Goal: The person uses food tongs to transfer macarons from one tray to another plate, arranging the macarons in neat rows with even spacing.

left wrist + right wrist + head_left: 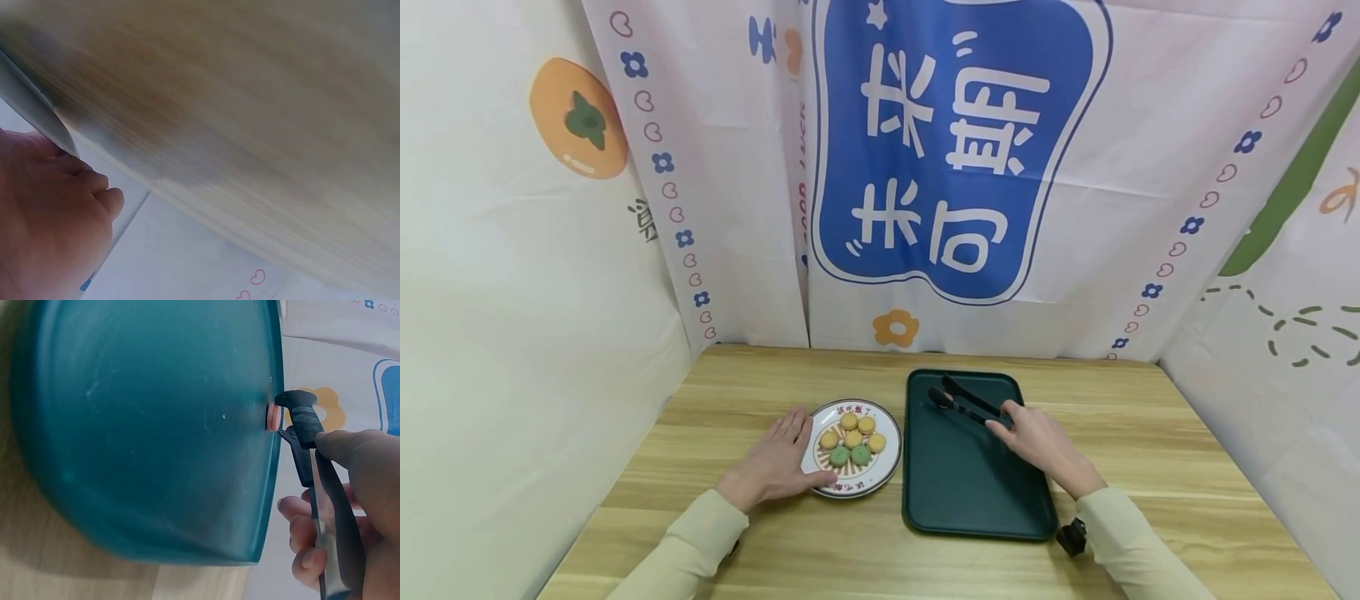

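Observation:
My right hand point(1037, 437) grips a pair of black tongs point(942, 399) over the dark green tray point(970, 492), the tips toward its far end. In the right wrist view, a small pink round piece point(273, 417), like a macaron, sits by the tray's far edge, close to the tong tips; whether they touch it I cannot tell. My left hand point(778, 462) rests against the left rim of a white plate point(887, 458), its fingers extended and thumb at the near rim. Several small yellow macarons point(853, 439) and two green macarons point(861, 455) lie on the plate.
Plate and tray stand side by side on a wooden table point(820, 550). Behind the table hangs a printed cloth point(745, 275), with more cloth at both sides. A black device point(1072, 537) is by the right wrist, near the tray's corner.

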Demonstrator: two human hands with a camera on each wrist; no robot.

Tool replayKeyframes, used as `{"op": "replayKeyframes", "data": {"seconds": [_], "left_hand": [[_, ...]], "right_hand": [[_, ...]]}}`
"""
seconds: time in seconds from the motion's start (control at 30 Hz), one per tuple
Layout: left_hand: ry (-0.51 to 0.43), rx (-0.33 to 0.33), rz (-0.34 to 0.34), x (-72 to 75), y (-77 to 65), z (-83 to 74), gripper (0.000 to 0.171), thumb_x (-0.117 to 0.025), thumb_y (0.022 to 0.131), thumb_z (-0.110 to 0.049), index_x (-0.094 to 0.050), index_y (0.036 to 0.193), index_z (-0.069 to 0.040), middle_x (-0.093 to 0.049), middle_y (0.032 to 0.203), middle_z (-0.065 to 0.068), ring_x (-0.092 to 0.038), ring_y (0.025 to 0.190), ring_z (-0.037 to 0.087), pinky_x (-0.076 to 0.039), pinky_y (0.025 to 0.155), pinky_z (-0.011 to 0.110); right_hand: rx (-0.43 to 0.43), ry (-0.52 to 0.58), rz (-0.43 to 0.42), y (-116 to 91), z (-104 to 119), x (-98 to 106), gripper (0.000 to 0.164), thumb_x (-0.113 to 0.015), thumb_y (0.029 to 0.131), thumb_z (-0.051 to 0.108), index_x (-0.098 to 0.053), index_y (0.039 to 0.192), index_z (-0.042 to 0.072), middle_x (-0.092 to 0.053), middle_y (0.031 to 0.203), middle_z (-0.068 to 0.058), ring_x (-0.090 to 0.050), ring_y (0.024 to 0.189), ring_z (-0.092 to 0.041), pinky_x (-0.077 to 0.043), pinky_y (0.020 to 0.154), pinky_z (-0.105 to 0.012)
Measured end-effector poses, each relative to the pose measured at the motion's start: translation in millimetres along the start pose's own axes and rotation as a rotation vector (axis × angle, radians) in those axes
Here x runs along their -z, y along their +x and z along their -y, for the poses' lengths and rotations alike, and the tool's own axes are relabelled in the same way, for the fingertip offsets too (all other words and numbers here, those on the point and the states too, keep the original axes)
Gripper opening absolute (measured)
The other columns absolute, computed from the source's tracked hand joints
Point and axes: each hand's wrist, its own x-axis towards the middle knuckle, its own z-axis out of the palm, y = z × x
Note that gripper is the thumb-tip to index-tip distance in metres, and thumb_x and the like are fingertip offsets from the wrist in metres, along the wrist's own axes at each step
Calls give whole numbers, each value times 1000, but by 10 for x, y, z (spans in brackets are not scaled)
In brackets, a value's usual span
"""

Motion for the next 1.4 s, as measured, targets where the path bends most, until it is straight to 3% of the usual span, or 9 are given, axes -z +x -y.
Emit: {"op": "replayKeyframes", "data": {"seconds": [0.43,0.8,1.4], "left_hand": [[5,-5,-2,10,-4,0,115,-45,82,-82,-26,151,7,-19,161,27,-19,150,39,-20,124,50],[8,-4,-2,-6,0,5,116,-43,82,-84,-26,151,7,-18,161,27,-19,150,39,-19,124,51],[-3,7,5,-15,8,7,114,-45,83,-81,-25,152,6,-17,161,27,-18,151,39,-18,124,50]], "right_hand": [[-7,-24,17,8,-50,-37,37,-60,97,39,-63,104,3,-47,55,3,-43,45,-10,-34,44,-22],[5,-5,11,-1,-60,-68,30,-59,98,37,-58,92,8,-46,57,2,-43,47,-10,-34,45,-22],[26,27,-2,-61,-46,-44,29,-58,99,38,-59,95,9,-46,57,4,-42,45,-8,-33,42,-20]]}}
